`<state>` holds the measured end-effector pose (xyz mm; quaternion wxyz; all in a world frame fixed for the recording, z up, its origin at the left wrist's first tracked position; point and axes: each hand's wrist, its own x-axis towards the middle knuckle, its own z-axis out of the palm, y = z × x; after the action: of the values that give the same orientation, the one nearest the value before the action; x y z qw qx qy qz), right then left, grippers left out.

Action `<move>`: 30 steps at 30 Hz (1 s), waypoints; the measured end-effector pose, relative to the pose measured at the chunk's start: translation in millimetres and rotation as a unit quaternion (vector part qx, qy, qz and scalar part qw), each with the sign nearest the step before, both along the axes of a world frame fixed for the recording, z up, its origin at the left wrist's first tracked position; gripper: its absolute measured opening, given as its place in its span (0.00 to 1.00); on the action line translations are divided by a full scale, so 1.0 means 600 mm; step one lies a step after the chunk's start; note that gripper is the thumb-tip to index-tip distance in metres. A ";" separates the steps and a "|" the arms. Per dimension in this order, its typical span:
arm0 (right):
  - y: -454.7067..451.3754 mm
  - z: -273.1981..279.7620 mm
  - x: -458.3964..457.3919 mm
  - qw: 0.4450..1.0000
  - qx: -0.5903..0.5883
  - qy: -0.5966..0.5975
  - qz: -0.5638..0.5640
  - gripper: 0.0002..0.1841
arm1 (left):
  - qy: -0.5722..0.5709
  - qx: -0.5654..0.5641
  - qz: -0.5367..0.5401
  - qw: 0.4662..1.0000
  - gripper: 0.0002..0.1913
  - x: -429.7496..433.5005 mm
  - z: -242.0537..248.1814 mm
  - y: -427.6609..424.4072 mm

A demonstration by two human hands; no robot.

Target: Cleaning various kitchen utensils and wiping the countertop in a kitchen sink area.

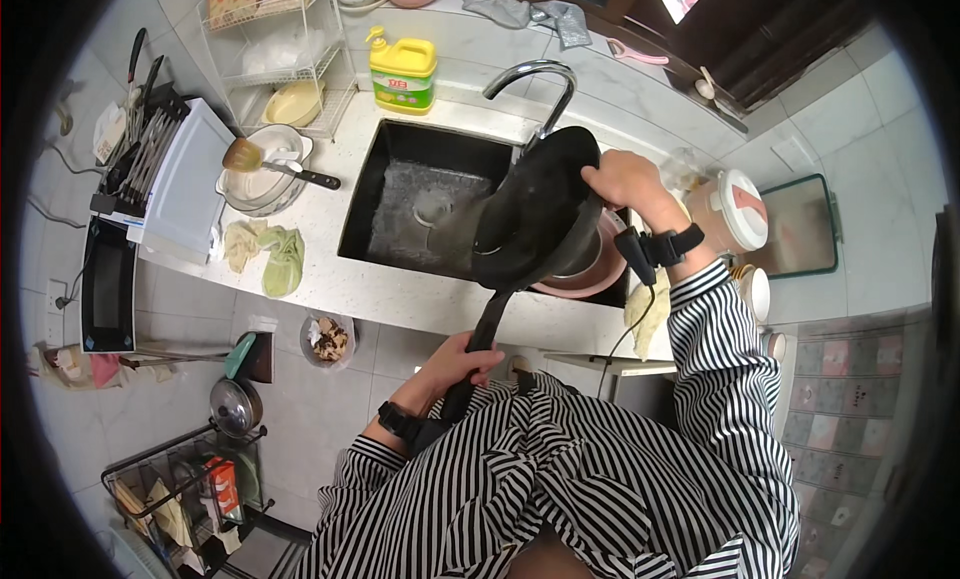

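Note:
A black wok (536,204) is tilted steeply to the left over the dark sink (364,196). My left hand (459,367) is wrapped round its long black handle, close to my body. At the far right of the rim, my right hand (622,180) grips the wok's edge. Blurred water seems to run from the wok's lower left side into the basin. Behind the wok rises a curved chrome faucet (551,73), its base partly hidden. A pink basin (592,279) shows in the sink's right part, half covered by the wok.
A yellow detergent jug (403,73) stands behind the sink. Left of it are a glass pot (259,193) with a spatula (300,175) across it and a green cloth (282,262). At right stand a lidded container (735,211) and a yellowish cloth (646,316). A waste bin (328,340) sits on the floor.

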<state>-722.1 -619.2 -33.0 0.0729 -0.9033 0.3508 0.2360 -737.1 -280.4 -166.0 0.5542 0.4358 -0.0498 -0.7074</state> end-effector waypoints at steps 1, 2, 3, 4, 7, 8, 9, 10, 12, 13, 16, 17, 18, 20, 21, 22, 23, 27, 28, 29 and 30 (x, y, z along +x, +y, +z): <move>0.008 0.007 0.013 1.000 -0.009 0.003 0.011 0.26 | 0.013 -0.003 0.002 1.000 0.09 0.005 0.004 0.002; 0.019 0.016 0.027 1.000 -0.012 0.013 0.013 0.25 | 0.026 -0.006 0.003 1.000 0.09 0.008 0.006 0.003; 0.026 0.019 0.038 0.999 -0.021 0.019 0.021 0.25 | 0.033 -0.011 0.007 0.999 0.09 0.008 0.006 0.005; 0.032 0.021 0.047 0.999 -0.031 0.024 0.028 0.25 | 0.040 -0.017 0.011 0.999 0.09 0.007 0.006 0.007; 0.049 0.027 0.074 0.997 -0.047 0.045 0.045 0.25 | 0.065 -0.022 0.019 0.997 0.09 0.010 0.006 0.013; 0.054 0.029 0.081 0.996 -0.051 0.053 0.050 0.25 | 0.074 -0.021 0.021 0.997 0.09 0.011 0.006 0.015; 0.059 0.030 0.087 0.995 -0.056 0.056 0.056 0.25 | 0.083 -0.024 0.025 0.996 0.09 0.012 0.006 0.017; 0.063 0.031 0.091 0.995 -0.061 0.058 0.062 0.25 | 0.091 -0.027 0.029 0.995 0.09 0.013 0.007 0.018; 0.066 0.031 0.093 0.993 -0.069 0.061 0.069 0.25 | 0.104 -0.033 0.032 0.993 0.09 0.012 0.005 0.019; 0.066 0.030 0.094 0.993 -0.070 0.060 0.070 0.25 | 0.110 -0.035 0.031 0.993 0.10 0.012 0.003 0.019; 0.064 0.028 0.092 0.994 -0.057 0.070 0.057 0.25 | 0.113 -0.034 0.028 0.993 0.10 0.011 0.002 0.018; 0.061 0.026 0.089 0.995 -0.050 0.075 0.049 0.25 | 0.111 -0.032 0.026 0.993 0.10 0.010 0.001 0.017; 0.058 0.023 0.085 0.995 -0.046 0.071 0.043 0.25 | 0.107 -0.032 0.026 0.993 0.09 0.010 0.000 0.016; 0.048 0.013 0.071 0.997 -0.038 0.064 0.032 0.25 | 0.097 -0.030 0.024 0.995 0.09 0.009 -0.003 0.014; 0.043 0.010 0.063 0.997 -0.028 0.064 0.023 0.25 | 0.086 -0.030 0.018 0.996 0.09 0.009 -0.005 0.013; 0.036 0.008 0.053 0.998 -0.018 0.064 0.013 0.25 | 0.075 -0.030 0.009 0.997 0.09 0.010 -0.008 0.010; 0.028 0.005 0.042 0.998 -0.008 0.064 0.002 0.25 | 0.064 -0.030 0.001 0.998 0.09 0.010 -0.009 0.006; -0.016 -0.038 -0.026 0.999 0.044 -0.002 -0.018 0.25 | 0.018 -0.024 -0.019 0.999 0.09 0.006 -0.008 -0.008; -0.024 -0.055 -0.047 0.997 0.046 -0.057 -0.019 0.26 | 0.006 -0.024 -0.024 0.999 0.09 0.005 -0.010 -0.011; -0.035 -0.071 -0.067 0.992 0.084 -0.082 -0.056 0.25 | -0.006 -0.025 -0.029 0.999 0.09 0.004 -0.013 -0.014; -0.046 -0.087 -0.090 0.982 0.121 -0.105 -0.096 0.25 | -0.021 -0.025 -0.040 0.999 0.09 0.004 -0.018 -0.018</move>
<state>-776.2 -646.7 -85.5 0.2401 -0.8700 0.3947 0.1721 -734.8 -291.2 -176.7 0.5352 0.4344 -0.0963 -0.7181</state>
